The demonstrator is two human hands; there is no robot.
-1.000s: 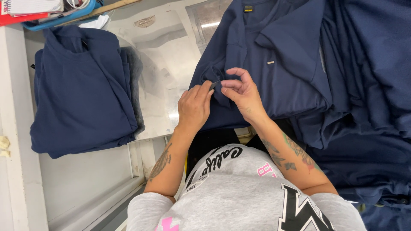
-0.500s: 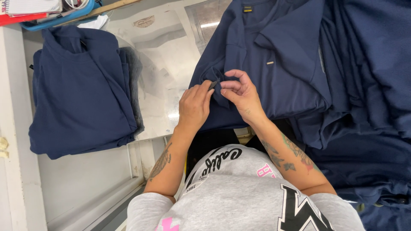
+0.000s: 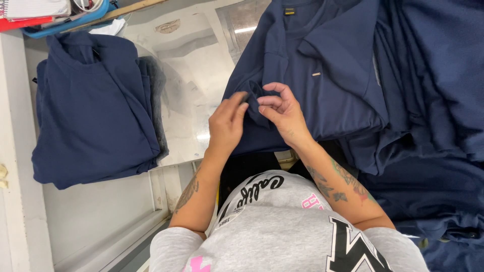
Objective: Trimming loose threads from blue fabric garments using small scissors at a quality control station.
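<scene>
While both hands pinch the shirt (image 3: 312, 80), little has shifted.
Left hand (image 3: 228, 123) and right hand (image 3: 282, 108) stay closed on its bunched fold; stack (image 3: 96, 106) sits apart.

Spread shirt (image 3: 322, 75) under both hands, folded stack (image 3: 93, 106) well left of left hand (image 3: 227, 123), heaped garments (image 3: 433, 100) right of right hand (image 3: 282, 108), tray (image 3: 65, 22) far left beyond stack.
</scene>
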